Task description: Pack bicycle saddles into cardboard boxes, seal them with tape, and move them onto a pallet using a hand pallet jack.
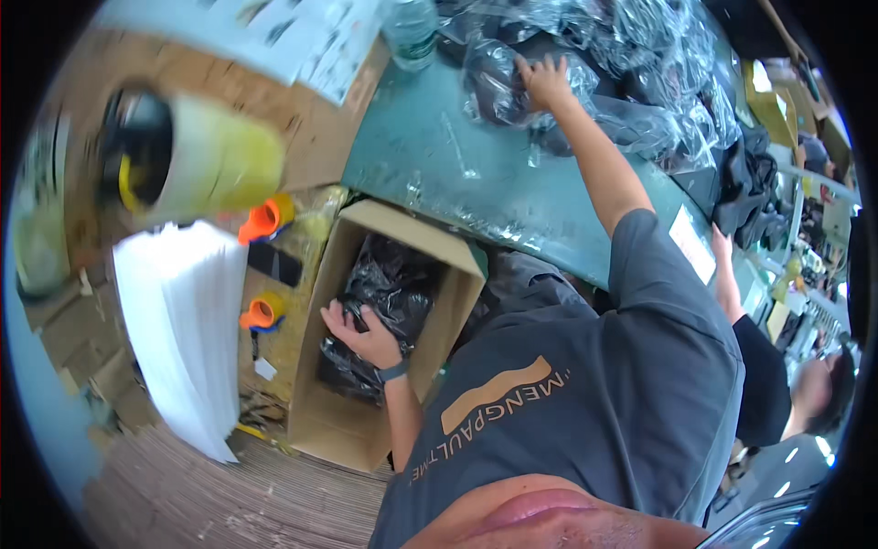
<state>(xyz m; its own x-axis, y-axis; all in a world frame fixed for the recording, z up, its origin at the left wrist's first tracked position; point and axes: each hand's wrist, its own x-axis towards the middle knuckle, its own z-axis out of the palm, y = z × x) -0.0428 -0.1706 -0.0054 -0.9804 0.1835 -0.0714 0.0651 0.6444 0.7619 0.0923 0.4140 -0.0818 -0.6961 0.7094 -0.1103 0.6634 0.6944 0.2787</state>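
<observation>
My left hand, a band around its wrist, is inside an open cardboard box. Its fingers are spread over dark goods in clear plastic bags that lie in the box. Across the green table, my right arm reaches out to a heap of dark bagged items. There my right hand rests with fingers apart on one clear-wrapped dark bundle, not visibly gripping it. What the bags contain cannot be made out.
Left of the box lie two orange tape dispensers, a dark phone and a white paper stack. Flat cardboard is piled nearby. A plastic bottle stands by the heap. Another person works at the right.
</observation>
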